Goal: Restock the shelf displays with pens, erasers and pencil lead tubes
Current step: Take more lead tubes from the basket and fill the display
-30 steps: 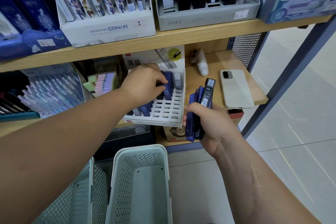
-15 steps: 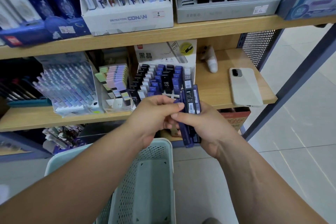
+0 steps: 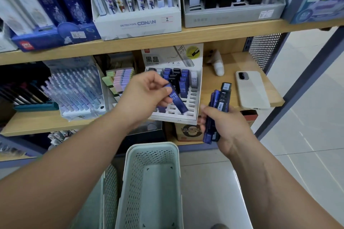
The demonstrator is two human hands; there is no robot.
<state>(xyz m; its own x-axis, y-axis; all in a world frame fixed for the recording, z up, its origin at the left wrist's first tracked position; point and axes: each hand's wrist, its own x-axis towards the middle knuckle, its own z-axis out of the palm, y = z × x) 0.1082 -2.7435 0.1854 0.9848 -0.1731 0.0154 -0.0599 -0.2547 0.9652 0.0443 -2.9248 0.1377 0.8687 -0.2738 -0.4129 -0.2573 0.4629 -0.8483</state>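
Blue HB 0.5 lead tube [image 3: 176, 100] is pinched in the left hand [image 3: 143, 98], tilted, right over the white slotted display rack [image 3: 186, 119] on the middle shelf. Right hand [image 3: 229, 128] is wrapped round a bunch of spare tubes [image 3: 221, 100] just beside the rack, so the hands are apart. Phone [image 3: 251, 91] lies on the shelf, mint basket [image 3: 134, 182] sits below.

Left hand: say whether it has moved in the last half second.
Yes. The left hand left the bundle in the right hand and rose over the tray, pinching one blue tube.
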